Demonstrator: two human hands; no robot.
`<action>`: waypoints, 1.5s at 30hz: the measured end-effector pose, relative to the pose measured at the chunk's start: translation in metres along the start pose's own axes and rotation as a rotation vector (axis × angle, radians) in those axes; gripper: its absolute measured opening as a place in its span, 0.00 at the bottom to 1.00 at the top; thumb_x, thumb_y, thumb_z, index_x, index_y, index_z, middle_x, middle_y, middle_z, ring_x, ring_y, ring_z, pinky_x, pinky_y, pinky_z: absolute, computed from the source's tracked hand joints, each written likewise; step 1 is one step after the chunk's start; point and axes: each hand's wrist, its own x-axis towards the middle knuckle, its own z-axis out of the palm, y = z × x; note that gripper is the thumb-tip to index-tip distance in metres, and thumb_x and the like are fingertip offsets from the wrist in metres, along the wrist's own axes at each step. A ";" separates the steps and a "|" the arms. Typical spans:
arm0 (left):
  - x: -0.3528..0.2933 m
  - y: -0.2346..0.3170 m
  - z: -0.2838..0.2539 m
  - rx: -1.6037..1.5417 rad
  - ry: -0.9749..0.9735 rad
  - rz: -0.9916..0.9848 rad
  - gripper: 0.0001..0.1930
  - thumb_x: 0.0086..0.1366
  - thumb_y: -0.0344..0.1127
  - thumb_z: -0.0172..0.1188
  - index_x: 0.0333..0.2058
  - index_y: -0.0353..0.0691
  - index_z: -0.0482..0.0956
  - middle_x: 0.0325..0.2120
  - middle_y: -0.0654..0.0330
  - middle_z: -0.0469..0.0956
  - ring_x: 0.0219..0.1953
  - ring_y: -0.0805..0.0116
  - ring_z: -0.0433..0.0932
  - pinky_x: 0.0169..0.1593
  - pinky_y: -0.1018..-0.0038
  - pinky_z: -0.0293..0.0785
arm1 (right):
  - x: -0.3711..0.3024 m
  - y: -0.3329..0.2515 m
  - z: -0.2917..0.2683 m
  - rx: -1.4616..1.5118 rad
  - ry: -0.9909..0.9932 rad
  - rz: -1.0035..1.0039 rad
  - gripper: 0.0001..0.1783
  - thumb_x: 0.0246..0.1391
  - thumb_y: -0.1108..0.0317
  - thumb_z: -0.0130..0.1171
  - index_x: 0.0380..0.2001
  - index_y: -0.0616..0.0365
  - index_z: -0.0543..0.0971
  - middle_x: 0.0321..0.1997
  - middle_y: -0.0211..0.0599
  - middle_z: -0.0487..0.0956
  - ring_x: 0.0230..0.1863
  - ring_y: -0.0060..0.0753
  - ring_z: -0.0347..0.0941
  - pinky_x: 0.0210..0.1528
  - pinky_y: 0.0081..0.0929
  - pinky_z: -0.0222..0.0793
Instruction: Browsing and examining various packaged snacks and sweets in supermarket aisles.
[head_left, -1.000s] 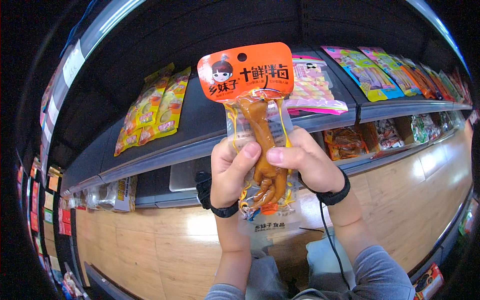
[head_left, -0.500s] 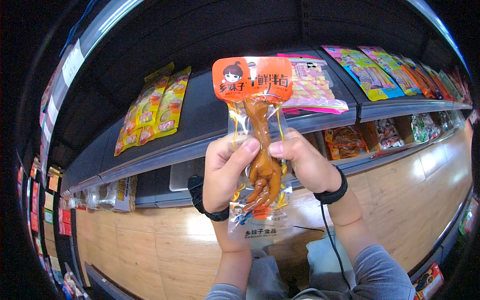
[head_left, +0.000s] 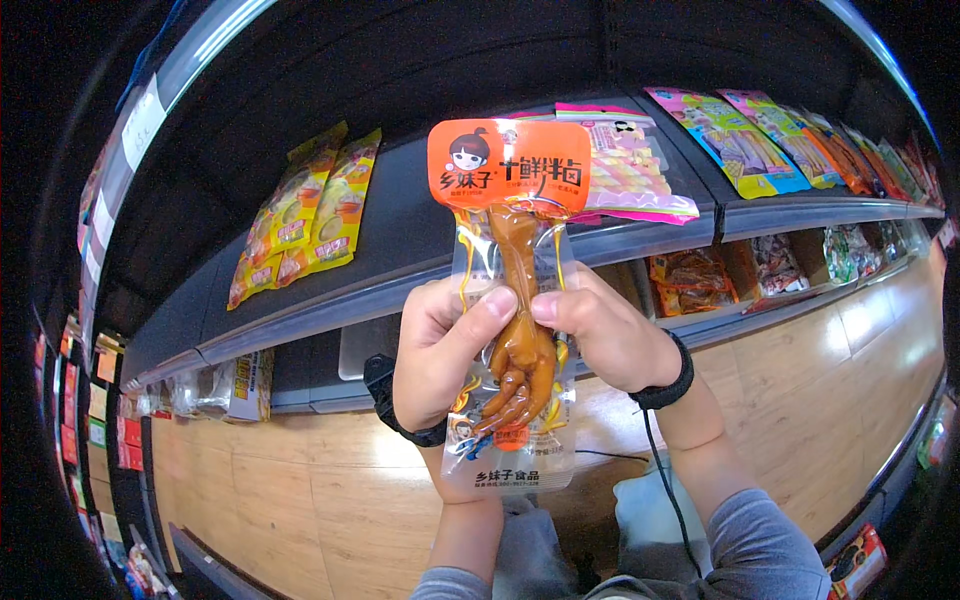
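Note:
In front of a dark shelf, a clear vacuum pack holding a brown braised chicken foot point(head_left: 520, 350) hangs upright between my hands. Its top is an orange header with a cartoon girl. My left hand point(head_left: 440, 345) grips the pack's left edge, thumb pressed on the front. On the right edge my right hand point(head_left: 605, 325) does the same, its thumb almost meeting the other. The fingers behind the pack are hidden. Both wrists wear black bands, and a thin dark cord runs down from the right one.
Yellow snack bags point(head_left: 310, 215) lie on the upper shelf point(head_left: 410, 225) at left. Behind the header is a pink-edged bag of twisted marshmallows point(head_left: 630, 165), with colourful packets point(head_left: 730, 140) farther right. Lower bins hold wrapped snacks point(head_left: 690, 282). Below is a wooden floor point(head_left: 270, 490).
The pack has dropped slightly and its lower end has swung a little to the left. My left hand has shifted slightly left. Both hands keep their hold.

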 end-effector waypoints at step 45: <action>0.000 -0.005 -0.002 -0.132 -0.097 -0.008 0.10 0.56 0.32 0.49 0.22 0.31 0.72 0.18 0.60 0.73 0.20 0.79 0.69 0.24 0.84 0.64 | -0.002 -0.002 0.000 0.054 -0.013 0.041 0.21 0.50 0.61 0.41 0.10 0.64 0.63 0.08 0.24 0.54 0.13 0.14 0.49 0.14 0.22 0.46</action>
